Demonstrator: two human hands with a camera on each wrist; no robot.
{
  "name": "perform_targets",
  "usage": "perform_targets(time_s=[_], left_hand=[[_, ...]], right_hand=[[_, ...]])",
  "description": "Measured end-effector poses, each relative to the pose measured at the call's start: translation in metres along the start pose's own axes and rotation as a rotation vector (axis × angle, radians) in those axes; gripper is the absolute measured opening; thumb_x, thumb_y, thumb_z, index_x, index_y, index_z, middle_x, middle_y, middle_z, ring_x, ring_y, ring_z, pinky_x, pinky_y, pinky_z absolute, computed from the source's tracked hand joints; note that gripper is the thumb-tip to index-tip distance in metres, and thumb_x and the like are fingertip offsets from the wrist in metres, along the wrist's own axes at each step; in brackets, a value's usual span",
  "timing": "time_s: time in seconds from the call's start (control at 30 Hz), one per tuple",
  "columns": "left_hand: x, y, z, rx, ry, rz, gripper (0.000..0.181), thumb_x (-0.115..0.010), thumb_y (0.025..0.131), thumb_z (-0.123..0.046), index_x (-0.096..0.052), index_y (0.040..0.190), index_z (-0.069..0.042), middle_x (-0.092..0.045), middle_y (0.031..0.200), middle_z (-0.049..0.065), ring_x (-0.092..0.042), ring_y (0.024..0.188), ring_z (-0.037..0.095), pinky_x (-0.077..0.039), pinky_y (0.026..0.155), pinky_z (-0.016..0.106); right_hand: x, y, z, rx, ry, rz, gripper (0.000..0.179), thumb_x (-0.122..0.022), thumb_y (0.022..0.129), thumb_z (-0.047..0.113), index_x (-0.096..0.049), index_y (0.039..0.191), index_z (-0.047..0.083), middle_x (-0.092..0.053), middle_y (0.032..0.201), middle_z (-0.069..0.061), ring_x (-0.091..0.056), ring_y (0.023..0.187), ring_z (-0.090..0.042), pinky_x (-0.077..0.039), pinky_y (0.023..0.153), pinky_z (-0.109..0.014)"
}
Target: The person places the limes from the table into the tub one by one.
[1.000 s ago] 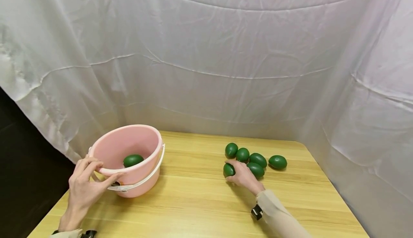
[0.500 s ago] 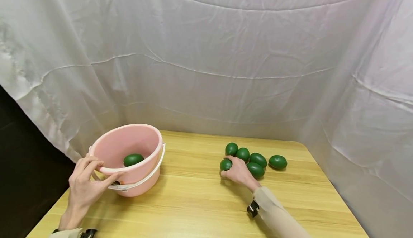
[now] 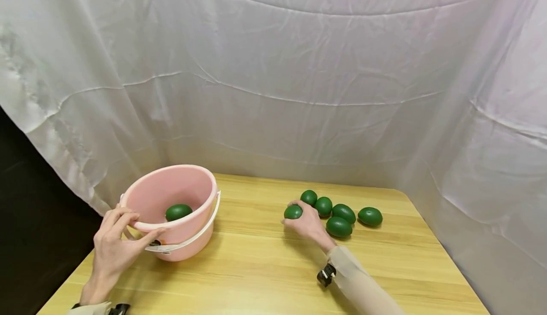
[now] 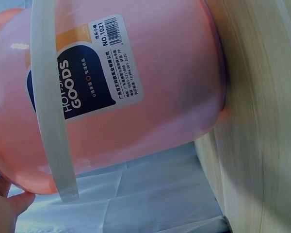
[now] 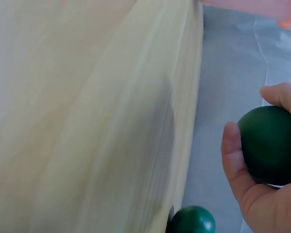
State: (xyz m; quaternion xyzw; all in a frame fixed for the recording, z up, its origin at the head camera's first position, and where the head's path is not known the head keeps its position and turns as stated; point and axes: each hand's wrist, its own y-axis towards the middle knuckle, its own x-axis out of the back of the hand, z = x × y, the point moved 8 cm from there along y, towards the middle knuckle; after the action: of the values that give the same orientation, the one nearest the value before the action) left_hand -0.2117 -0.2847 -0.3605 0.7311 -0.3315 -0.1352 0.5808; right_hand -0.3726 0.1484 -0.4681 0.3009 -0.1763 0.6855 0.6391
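Observation:
My right hand (image 3: 308,224) grips a dark green, smooth, oval avocado (image 3: 293,211) above the table; in the right wrist view thumb and fingers curl round this held avocado (image 5: 270,144). On the left stands a pink bucket (image 3: 188,234) with a white handle, tilted toward me in the head view. My left hand (image 3: 113,245) pinches its near left rim, fingertips over the edge and thumb outside. One avocado (image 3: 178,212) shows inside, though part of the bottom is hidden. The left wrist view shows the bucket's label (image 4: 87,68).
Several more avocados lie in a loose group at the right, among them a near avocado (image 3: 339,227) and an outlying right avocado (image 3: 370,216). The wooden table (image 3: 252,267) is bounded by a grey-white curtain (image 3: 273,130) at the back and sides.
My right hand has lifted the avocado off its place beside the group and carried it slightly left and up. The left hand stays at the bucket's rim.

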Motion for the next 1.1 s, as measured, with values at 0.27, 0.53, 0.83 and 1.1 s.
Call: perform_targets(time_s=[0.27, 0.53, 0.83, 1.1], left_hand=[[-0.004, 0.000, 0.003, 0.003, 0.000, 0.006, 0.078, -0.072, 0.069, -0.073, -0.063, 0.075, 0.004, -0.058, 0.084, 0.018, -0.044, 0.098, -0.002, -0.032, 0.091, 0.003], [0.000, -0.002, 0.004, 0.004, 0.003, -0.013, 0.078, -0.072, 0.069, -0.072, -0.062, 0.074, 0.005, -0.058, 0.084, 0.018, -0.043, 0.103, -0.007, -0.033, 0.095, 0.003], [0.000, -0.004, 0.003, 0.007, -0.009, -0.005, 0.078, -0.073, 0.068, -0.073, -0.062, 0.074, 0.005, -0.057, 0.084, 0.019, -0.043, 0.102, -0.006, -0.033, 0.100, 0.005], [0.001, -0.003, 0.002, -0.003, -0.016, -0.013, 0.078, -0.073, 0.070, -0.071, -0.063, 0.073, 0.006, -0.057, 0.084, 0.019, -0.044, 0.103, -0.008, -0.034, 0.106, 0.009]], right_hand=[[-0.005, 0.009, 0.016, 0.052, 0.086, -0.037, 0.050, -0.081, 0.072, 0.019, -0.064, 0.119, 0.017, -0.066, 0.111, -0.013, -0.066, 0.081, -0.020, -0.056, 0.064, -0.031], [-0.017, 0.011, 0.045, 0.114, 0.144, -0.018, 0.052, -0.080, 0.074, 0.017, -0.063, 0.123, 0.013, -0.066, 0.112, -0.014, -0.067, 0.083, -0.021, -0.057, 0.064, -0.031], [-0.028, 0.014, 0.082, 0.159, 0.207, 0.002, 0.051, -0.082, 0.075, 0.018, -0.063, 0.123, 0.018, -0.064, 0.119, -0.012, -0.066, 0.090, -0.023, -0.058, 0.069, -0.032], [-0.036, 0.015, 0.123, 0.244, 0.276, 0.023, 0.052, -0.082, 0.074, 0.016, -0.063, 0.122, 0.019, -0.063, 0.119, -0.010, -0.064, 0.093, -0.023, -0.057, 0.072, -0.033]])
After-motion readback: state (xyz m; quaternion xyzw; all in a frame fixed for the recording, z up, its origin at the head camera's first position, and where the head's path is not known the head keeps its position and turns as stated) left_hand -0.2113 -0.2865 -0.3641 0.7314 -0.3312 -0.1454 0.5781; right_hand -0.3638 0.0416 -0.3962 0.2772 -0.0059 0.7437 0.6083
